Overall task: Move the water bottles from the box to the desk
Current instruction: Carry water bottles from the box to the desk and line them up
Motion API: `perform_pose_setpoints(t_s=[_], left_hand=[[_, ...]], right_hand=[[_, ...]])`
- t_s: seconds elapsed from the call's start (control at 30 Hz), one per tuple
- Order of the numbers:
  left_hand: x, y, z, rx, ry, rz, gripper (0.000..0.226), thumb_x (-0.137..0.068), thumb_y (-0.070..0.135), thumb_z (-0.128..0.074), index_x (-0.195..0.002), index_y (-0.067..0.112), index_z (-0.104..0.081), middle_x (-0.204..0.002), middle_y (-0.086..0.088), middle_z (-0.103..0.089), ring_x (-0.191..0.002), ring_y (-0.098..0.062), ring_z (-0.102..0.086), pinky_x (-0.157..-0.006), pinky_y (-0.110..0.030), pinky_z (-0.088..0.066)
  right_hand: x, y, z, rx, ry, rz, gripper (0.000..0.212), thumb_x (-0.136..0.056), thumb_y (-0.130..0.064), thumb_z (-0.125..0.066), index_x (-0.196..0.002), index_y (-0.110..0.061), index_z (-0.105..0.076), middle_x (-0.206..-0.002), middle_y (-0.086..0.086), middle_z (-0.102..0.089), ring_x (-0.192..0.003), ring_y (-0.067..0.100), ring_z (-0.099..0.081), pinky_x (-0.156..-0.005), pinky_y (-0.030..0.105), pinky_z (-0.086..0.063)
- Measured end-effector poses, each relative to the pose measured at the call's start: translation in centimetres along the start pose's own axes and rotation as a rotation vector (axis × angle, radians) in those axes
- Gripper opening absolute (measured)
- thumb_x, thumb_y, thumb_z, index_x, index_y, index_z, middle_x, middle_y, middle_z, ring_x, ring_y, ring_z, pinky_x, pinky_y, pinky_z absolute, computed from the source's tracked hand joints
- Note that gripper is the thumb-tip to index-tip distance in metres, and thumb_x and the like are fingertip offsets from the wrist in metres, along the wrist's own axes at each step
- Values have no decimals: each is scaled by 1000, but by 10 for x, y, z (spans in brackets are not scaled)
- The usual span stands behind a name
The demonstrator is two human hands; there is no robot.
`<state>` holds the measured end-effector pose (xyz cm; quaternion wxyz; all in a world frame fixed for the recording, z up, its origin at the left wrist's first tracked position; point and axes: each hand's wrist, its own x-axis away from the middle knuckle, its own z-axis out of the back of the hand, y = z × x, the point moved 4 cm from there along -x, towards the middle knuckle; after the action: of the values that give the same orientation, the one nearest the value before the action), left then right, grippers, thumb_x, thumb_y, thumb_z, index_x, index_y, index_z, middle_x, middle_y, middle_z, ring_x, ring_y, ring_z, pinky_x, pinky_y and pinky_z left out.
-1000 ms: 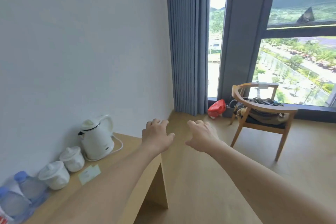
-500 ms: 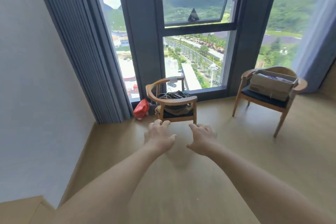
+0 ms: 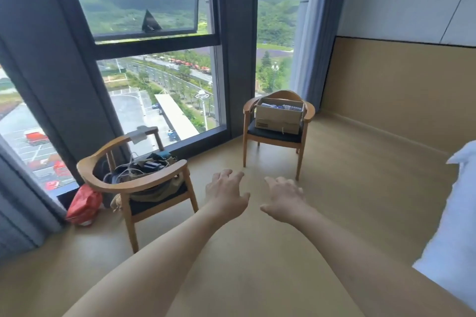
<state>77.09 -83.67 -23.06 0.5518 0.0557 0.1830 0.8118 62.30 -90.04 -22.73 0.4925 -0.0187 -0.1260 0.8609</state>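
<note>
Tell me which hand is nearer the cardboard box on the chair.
Right. The right hand hangs empty below the cardboard box, almost in line with it; the left hand hangs further left, also empty.

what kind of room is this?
Likely a high-floor hotel room: floor-to-ceiling window over a car park, two wooden armchairs, white bedding at the right edge.

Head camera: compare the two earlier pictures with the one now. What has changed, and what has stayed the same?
The view has swung right, away from the desk with the kettle and bottles. The cardboard box on the far chair now sits ahead, and the near chair has slid left. Nothing was taken or released: the left hand and right hand stay outstretched, empty, fingers loose.
</note>
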Motion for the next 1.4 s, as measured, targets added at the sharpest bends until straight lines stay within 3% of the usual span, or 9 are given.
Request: perform_pose_setpoints(t_s=[0.47,0.8,1.1,1.4], left_hand=[[-252,6,-45,64,-122,-174,61,-89,46,-64,-145,27,-49,-144,-2,-50,-136,-28,-40,-110,-46,-41],[-433,38,-114,-16,-156,-154,59,-87,47,-60,-142,29,-50,-139,-1,-50,-133,-28,-42,-106,-45,-44],[-589,97,-142,-70,-207,-83,68,-80,55,-53,-145,34,-49,-149,1,-47,-137,-26,-38,-104,-47,-42],[-723,124,-184,-93,-272,-86,64,-83,54,-52,-145,33,-49,-150,0,-46,-139,-28,-36,-106,-48,-39]], right_hand=[[-200,49,30,-29,-3,-238,63,-91,-48,-66,-146,-26,-44,-144,4,-50,-136,29,-42,-108,44,-38],[-388,141,36,-109,-10,-210,59,-93,-44,-65,-145,-26,-45,-141,4,-50,-135,28,-43,-106,45,-40],[-540,242,82,-195,-49,-208,69,-84,-52,-67,-145,-31,-46,-142,5,-51,-135,30,-43,-107,44,-41],[-657,301,79,-242,-84,-223,75,-82,-53,-68,-150,-33,-43,-145,2,-49,-137,27,-43,-109,42,-39]])
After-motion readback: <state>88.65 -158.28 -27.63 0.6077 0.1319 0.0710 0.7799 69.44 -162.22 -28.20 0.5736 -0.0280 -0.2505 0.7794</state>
